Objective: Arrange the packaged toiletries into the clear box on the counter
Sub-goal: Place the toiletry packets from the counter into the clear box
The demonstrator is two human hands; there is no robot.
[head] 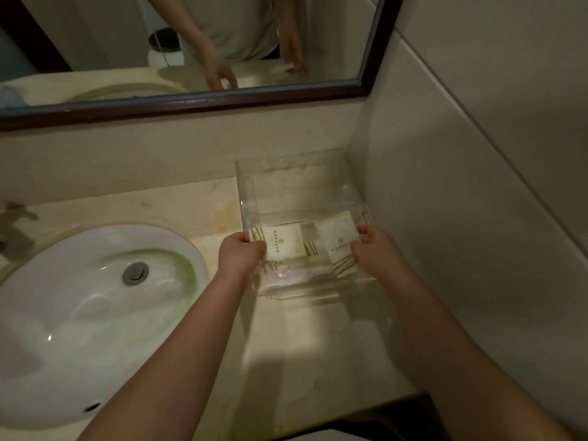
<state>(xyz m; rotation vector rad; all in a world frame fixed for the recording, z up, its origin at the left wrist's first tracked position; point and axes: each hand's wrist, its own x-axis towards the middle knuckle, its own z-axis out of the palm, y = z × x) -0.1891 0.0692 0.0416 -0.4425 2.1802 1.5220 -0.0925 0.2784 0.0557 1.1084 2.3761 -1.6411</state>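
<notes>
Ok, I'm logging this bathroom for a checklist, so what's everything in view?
clear box: one, transparent, counter's right end
left packet: one, white with stripes, at the box's near end
right packet: one, white with stripes, beside it
counter: one, beige, along the wall
sink: one, white, left in the counter
drain: one, metallic, sink bottom
mirror: one, dark-framed, back wall
left hand: one, gripping the left packet
right hand: one, pinching the right packet

The pale, marbled counter [318, 351] carried a white oval basin [79, 329] sunk into its left part, with a round metal drain [136, 273] at the bottom. A dark tap [16, 224], blurred, stood at the far left. The clear box [248, 192] stood on the right part, near the basin's rim and close to the corner of the walls
</notes>
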